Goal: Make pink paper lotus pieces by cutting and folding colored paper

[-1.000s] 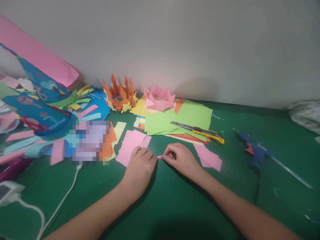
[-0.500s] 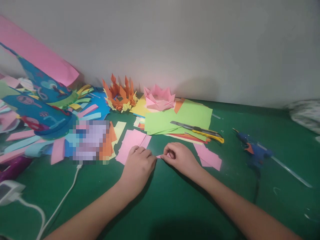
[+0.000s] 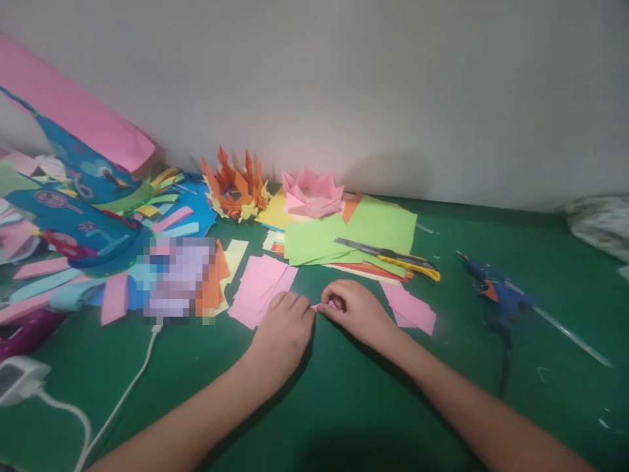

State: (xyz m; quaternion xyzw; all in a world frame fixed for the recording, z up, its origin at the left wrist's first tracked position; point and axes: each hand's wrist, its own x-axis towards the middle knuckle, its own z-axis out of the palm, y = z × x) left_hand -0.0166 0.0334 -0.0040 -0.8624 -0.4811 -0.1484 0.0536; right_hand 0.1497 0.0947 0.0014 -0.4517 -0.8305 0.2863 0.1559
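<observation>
Both my hands rest on the green table (image 3: pixel 344 406), fingertips meeting over a small folded piece of pink paper (image 3: pixel 333 305). My left hand (image 3: pixel 282 334) is curled, its fingers pressing down at the piece's left end. My right hand (image 3: pixel 356 313) is closed in a pinch round the pink piece, most of which is hidden under its fingers. A stack of pink paper squares (image 3: pixel 258 285) lies just left of my left hand, and a second pink stack (image 3: pixel 410 309) lies right of my right hand.
Green sheets (image 3: pixel 344 233) carry a yellow utility knife (image 3: pixel 393 257). Folded orange (image 3: pixel 236 187) and pink paper flowers (image 3: pixel 312 193) stand by the wall. A blue glue gun (image 3: pixel 496 295) lies at right, a heap of coloured strips (image 3: pixel 88 223) and a white cable (image 3: pixel 122 393) at left.
My left hand has slid slightly to the right, closer against my right hand. The right hand and the pink piece have barely moved.
</observation>
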